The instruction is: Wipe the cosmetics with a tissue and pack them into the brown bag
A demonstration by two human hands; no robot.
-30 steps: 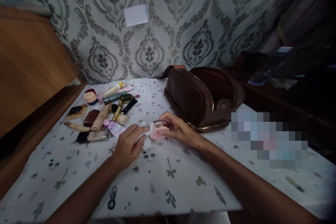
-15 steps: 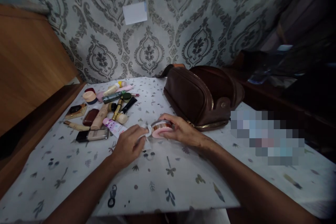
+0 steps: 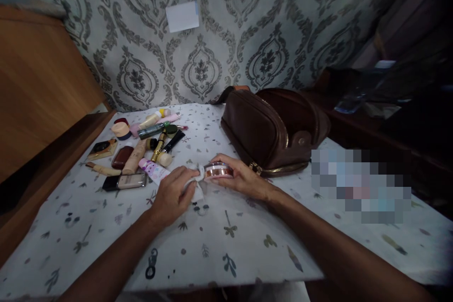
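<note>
Between the thumb and fingers of my right hand [image 3: 244, 178] is a round cosmetic compact [image 3: 219, 170] with a shiny copper-coloured side and a pinkish underside. My left hand [image 3: 176, 191] pinches a crumpled white wipe [image 3: 197, 189], whose folded edge meets the compact's left side. Both hands are low over the middle of the patterned tablecloth. A purple and white tube [image 3: 153, 170] lies just beyond my left hand, partly hidden by it. Behind my right hand stands a brown leather bag [image 3: 253, 125] with its top unzipped and gaping.
Several cosmetics lie grouped at the left, among them a foundation bottle [image 3: 131, 181], a green-capped bottle [image 3: 153, 130] and a gold compact [image 3: 102, 149]. A wooden cabinet [image 3: 46, 66] borders the left side. At the right, a blurred-out patch [image 3: 357, 186] covers something on the cloth.
The compact has tilted in my right hand, so its copper side shows more and its pink underside less. My left hand has shifted slightly with the wipe.
</note>
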